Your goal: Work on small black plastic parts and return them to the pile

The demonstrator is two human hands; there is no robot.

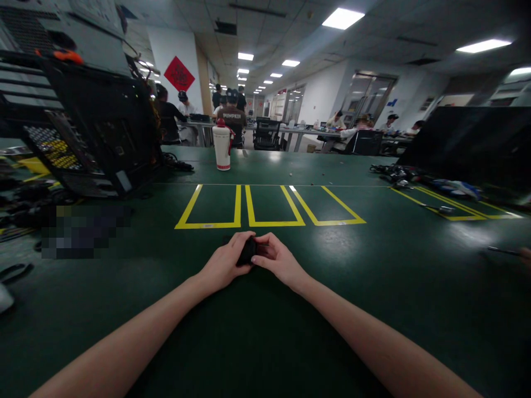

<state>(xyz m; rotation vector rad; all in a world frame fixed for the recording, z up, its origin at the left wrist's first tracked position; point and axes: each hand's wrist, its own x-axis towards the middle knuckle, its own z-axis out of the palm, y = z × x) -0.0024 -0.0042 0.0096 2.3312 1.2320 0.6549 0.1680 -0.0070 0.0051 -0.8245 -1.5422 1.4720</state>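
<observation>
Between my two hands, low over the green tabletop (166,309), is a small black object (248,251) with a rounded edge; its kind does not show clearly. My left hand (227,257) wraps round its left side and covers much of it. From the right, my right hand (279,258) grips the same object, thumb at the near edge and fingers curled at the far side. Just beyond the hands, yellow tape (276,224) marks three frames on the table.
A white tumbler with a red lid (223,146) stands further back. On the left is an open computer case (103,127). Cables (400,176) and a dark monitor (473,143) are on the right. At the right edge, another person's hand (526,257) holds a thin tool.
</observation>
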